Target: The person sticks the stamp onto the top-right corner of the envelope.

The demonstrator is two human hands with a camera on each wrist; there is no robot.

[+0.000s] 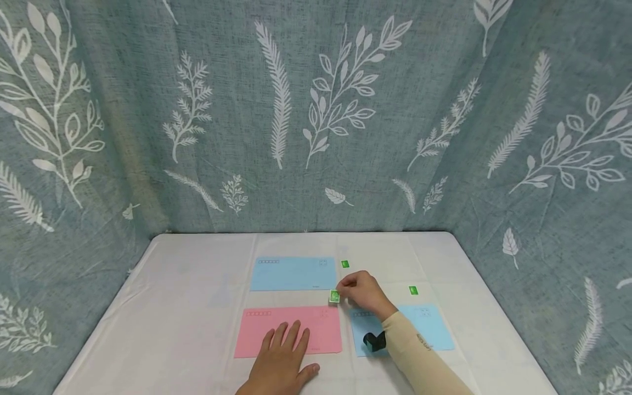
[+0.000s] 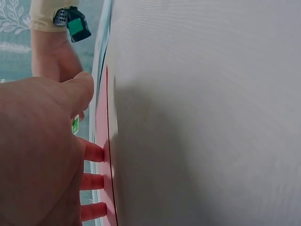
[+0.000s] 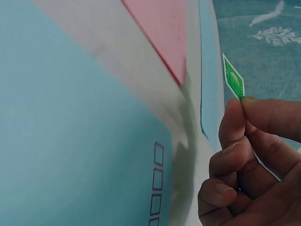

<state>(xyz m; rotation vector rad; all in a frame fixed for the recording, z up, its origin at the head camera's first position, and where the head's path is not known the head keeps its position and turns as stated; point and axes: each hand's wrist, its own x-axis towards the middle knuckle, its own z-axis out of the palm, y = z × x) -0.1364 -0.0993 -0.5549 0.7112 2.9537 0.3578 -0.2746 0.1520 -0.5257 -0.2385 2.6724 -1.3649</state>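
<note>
My right hand (image 1: 364,292) pinches a small green postage stamp (image 1: 334,296) with a white border between thumb and index finger. In the right wrist view the stamp (image 3: 234,77) stands up from the fingertips by one corner, its other fingers curled toward the palm. Below it lies the upper right corner of a pink envelope (image 1: 257,334). My left hand (image 1: 281,359) rests on that envelope with spread, straight fingers. In the left wrist view those fingers (image 2: 93,181) touch the pink paper.
One blue envelope (image 1: 291,274) lies behind the pink one; another blue envelope (image 1: 434,329) lies to the right, partly under my right forearm. Two more green stamps, a nearer-centre stamp (image 1: 345,264) and a right-hand stamp (image 1: 413,290), lie on the white tablecloth (image 1: 187,307). A leaf-patterned curtain (image 1: 222,109) surrounds the table.
</note>
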